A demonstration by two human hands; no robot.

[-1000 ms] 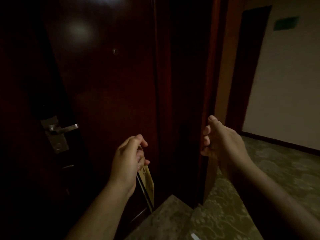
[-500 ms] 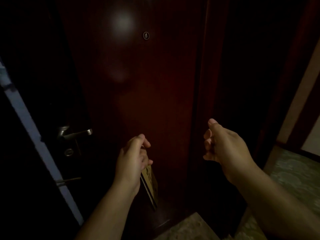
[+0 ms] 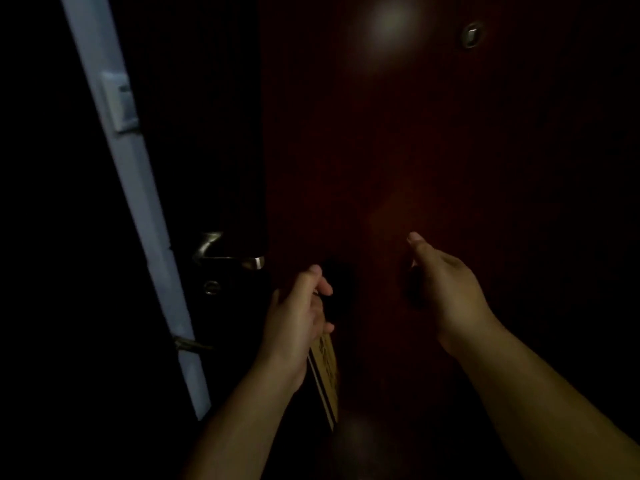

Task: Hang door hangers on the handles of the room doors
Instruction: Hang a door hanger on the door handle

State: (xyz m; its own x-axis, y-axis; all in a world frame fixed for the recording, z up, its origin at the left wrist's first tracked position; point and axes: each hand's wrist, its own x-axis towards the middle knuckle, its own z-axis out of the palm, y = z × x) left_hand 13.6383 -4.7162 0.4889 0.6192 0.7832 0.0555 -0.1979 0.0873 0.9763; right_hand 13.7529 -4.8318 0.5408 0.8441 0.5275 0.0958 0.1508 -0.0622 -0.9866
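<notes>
The left hand (image 3: 298,313) grips a door hanger (image 3: 325,372) near the lever handle (image 3: 228,254). The right hand (image 3: 446,289) is loosely curled and holds nothing. Nothing hangs on the handle yet.

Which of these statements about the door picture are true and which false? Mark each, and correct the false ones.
1. The left hand holds door hangers. True.
2. A hanger already hangs on the handle. False: the handle is bare.
3. The right hand holds nothing that shows. True.
4. The handle is to the right of both hands. False: it is to the left of them, above the left hand.
5. The peephole is high on the door. True.
</notes>
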